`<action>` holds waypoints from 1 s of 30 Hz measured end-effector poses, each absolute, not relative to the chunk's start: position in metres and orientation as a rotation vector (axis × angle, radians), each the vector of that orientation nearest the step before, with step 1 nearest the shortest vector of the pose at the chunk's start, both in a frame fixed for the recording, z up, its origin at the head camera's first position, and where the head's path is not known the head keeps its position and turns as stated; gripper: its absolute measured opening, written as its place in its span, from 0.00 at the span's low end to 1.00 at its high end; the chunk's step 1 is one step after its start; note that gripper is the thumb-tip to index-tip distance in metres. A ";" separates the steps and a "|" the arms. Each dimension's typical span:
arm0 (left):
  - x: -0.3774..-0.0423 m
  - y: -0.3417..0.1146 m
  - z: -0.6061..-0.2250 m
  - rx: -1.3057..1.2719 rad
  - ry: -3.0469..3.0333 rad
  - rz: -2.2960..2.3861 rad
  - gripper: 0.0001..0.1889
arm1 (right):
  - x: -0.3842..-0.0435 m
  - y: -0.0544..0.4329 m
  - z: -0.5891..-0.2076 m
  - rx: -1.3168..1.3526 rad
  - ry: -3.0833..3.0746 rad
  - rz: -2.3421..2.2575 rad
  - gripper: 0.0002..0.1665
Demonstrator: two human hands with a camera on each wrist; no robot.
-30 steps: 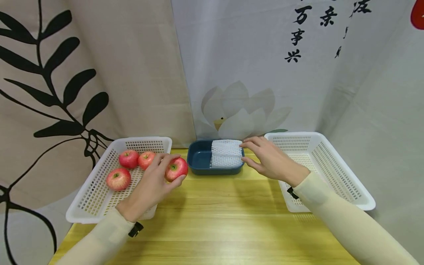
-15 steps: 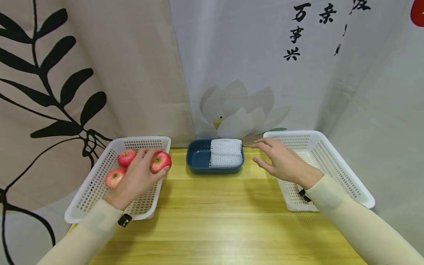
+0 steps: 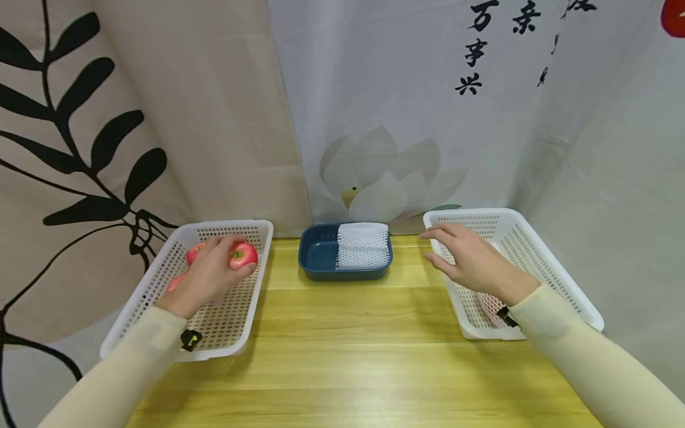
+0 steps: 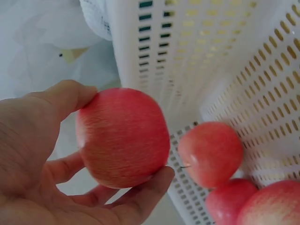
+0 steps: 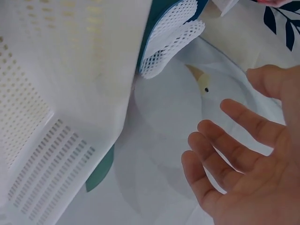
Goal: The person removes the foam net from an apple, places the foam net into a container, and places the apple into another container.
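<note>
My left hand (image 3: pixel 209 279) grips a red apple (image 4: pixel 124 140), thumb on one side and fingers curled on the other, over the white left basket (image 3: pixel 235 348). Below it in the left wrist view, several other apples lie in the basket, one of them a paler red apple (image 4: pixel 211 152). The head view shows these partly hidden by the hand. Over the near-left rim of the white right basket (image 3: pixel 567 279) hovers my right hand (image 3: pixel 476 261), fingers spread and relaxed, holding nothing. A pinkish, net-textured thing (image 3: pixel 489 306) shows in that basket beside the wrist, partly hidden.
Between the baskets, at the back of the wooden table (image 3: pixel 342 356), stands a dark blue container (image 3: pixel 317 252). White foam net sleeves (image 3: pixel 364 245) lie stacked in its right half. A printed cloth (image 3: pixel 374 89) hangs right behind.
My left hand has carried the apple leftward, from near the blue container to over the left basket. My right hand has drawn away to the right from the net sleeves.
</note>
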State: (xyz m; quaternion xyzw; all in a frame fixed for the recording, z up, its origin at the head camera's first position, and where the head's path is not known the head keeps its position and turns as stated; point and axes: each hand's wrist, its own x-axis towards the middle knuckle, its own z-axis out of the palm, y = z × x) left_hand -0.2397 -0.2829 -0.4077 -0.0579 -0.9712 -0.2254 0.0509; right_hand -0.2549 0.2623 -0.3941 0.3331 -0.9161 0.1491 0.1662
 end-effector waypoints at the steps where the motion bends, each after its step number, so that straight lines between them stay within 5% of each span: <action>1: -0.241 -0.286 -0.408 -0.176 -2.965 -0.689 0.40 | -0.255 0.265 -0.394 0.936 -2.619 0.430 0.21; 30: -0.261 -0.320 -0.431 -0.272 -3.274 -0.420 0.41 | -0.258 0.315 -0.406 0.842 -2.679 0.485 0.19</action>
